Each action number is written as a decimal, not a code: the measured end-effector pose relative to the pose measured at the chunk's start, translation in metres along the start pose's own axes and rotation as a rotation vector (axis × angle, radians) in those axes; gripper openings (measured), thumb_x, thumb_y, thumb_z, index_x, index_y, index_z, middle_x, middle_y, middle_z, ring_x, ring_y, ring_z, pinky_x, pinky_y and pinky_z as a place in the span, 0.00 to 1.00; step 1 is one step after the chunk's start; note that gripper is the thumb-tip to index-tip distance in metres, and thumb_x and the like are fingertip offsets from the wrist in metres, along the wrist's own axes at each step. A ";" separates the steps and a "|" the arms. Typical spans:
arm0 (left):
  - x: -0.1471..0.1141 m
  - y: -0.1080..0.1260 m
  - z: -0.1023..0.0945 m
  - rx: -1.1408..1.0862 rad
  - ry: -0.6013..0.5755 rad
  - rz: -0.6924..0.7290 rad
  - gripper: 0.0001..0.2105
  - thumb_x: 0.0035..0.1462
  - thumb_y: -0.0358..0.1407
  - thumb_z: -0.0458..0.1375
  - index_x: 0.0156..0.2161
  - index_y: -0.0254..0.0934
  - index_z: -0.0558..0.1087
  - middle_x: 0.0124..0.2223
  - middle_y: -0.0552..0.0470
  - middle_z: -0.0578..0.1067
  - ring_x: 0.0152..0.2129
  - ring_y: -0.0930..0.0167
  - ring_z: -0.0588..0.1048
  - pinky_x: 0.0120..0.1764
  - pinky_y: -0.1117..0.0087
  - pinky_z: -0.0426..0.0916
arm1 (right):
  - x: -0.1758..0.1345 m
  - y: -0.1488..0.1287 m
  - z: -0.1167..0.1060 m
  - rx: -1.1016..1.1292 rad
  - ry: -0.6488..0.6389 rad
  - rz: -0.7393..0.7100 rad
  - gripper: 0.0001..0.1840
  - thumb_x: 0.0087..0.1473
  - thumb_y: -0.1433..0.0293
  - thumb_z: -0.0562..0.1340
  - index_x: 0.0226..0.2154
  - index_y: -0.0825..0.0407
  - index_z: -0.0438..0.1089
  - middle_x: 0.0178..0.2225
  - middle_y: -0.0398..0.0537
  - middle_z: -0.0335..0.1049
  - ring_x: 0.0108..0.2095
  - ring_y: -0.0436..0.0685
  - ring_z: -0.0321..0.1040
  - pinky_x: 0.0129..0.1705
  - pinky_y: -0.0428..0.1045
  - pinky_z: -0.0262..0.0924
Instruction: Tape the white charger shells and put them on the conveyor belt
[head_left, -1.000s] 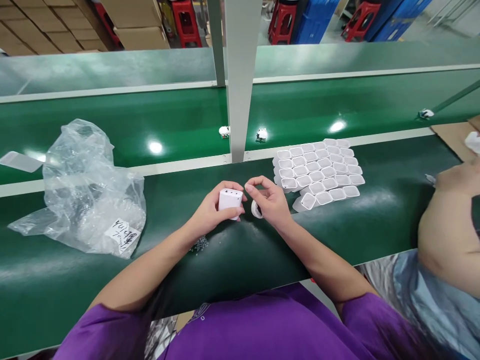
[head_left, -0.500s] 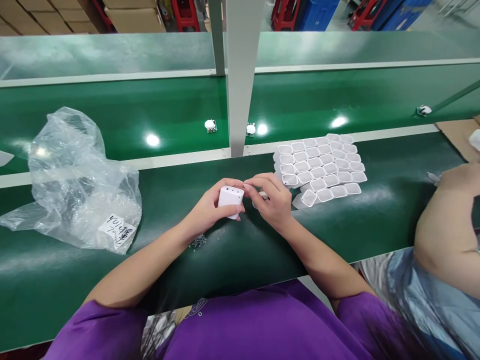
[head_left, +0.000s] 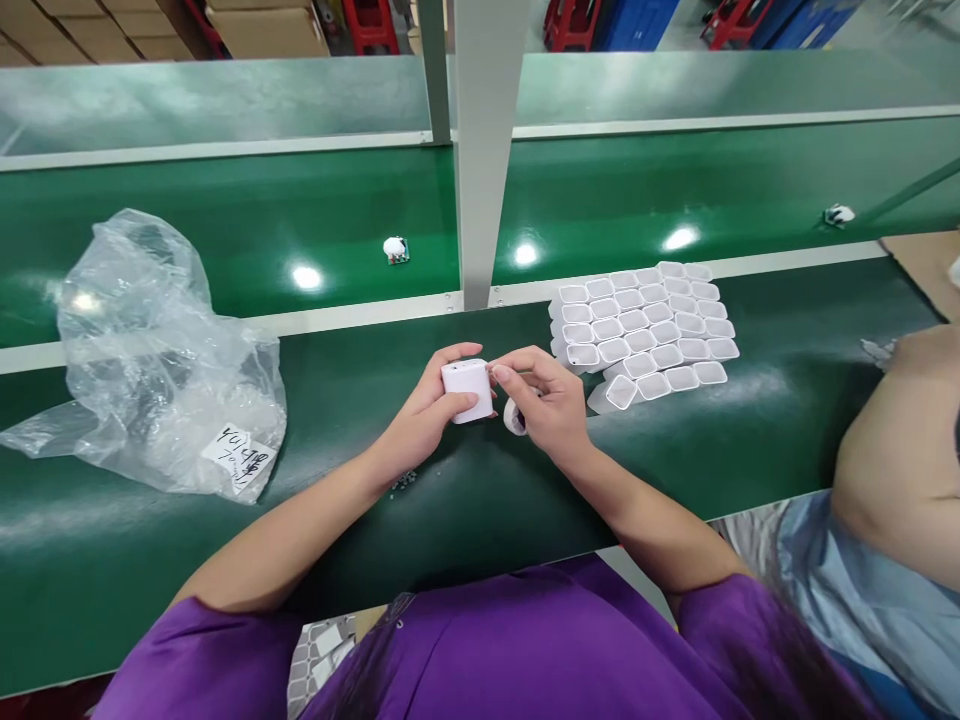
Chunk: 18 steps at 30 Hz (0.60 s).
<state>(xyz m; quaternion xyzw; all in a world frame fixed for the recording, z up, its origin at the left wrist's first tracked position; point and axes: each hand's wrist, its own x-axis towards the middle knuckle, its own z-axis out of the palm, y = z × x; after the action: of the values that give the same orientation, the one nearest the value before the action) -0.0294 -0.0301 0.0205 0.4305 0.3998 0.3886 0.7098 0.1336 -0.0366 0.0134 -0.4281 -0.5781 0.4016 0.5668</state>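
Head view: the left hand (head_left: 429, 408) grips a white casing (head_left: 474, 379) above the green desk (head_left: 495, 530); the right hand (head_left: 556, 400) curls round a white roll (head_left: 513, 416), fingertips pinched by the casing's three o'clock edge. Working that edge seems the present step, calling next for steady support. White shells (head_left: 637, 325) stand toward two o'clock.

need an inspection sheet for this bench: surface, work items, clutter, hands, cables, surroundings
Surface: dark green bench; brighter green strip behind it, bearing two white-topped parts
Work items: white case and white ring, in hand; rows of white shells, open ends up
Clutter: plastic bag with handwritten label; small grey bits
Hands: left hand grips the white case; right hand holds the white ring, fingers by the case's edge
Cables: nothing seen
Surroundings: grey post, cartons, red stools; co-worker's arm at right
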 end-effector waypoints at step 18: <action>-0.002 -0.003 0.001 0.298 0.002 0.298 0.21 0.53 0.38 0.67 0.50 0.40 0.66 0.55 0.45 0.75 0.47 0.67 0.77 0.44 0.68 0.76 | -0.002 0.000 -0.002 -0.476 0.157 -0.443 0.07 0.62 0.70 0.61 0.34 0.48 0.76 0.32 0.45 0.76 0.30 0.52 0.72 0.30 0.48 0.69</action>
<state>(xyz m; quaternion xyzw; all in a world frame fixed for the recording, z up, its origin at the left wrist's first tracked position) -0.0290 -0.0332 0.0182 0.5848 0.3853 0.4262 0.5726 0.1354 -0.0381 0.0126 -0.4419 -0.6893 0.0881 0.5673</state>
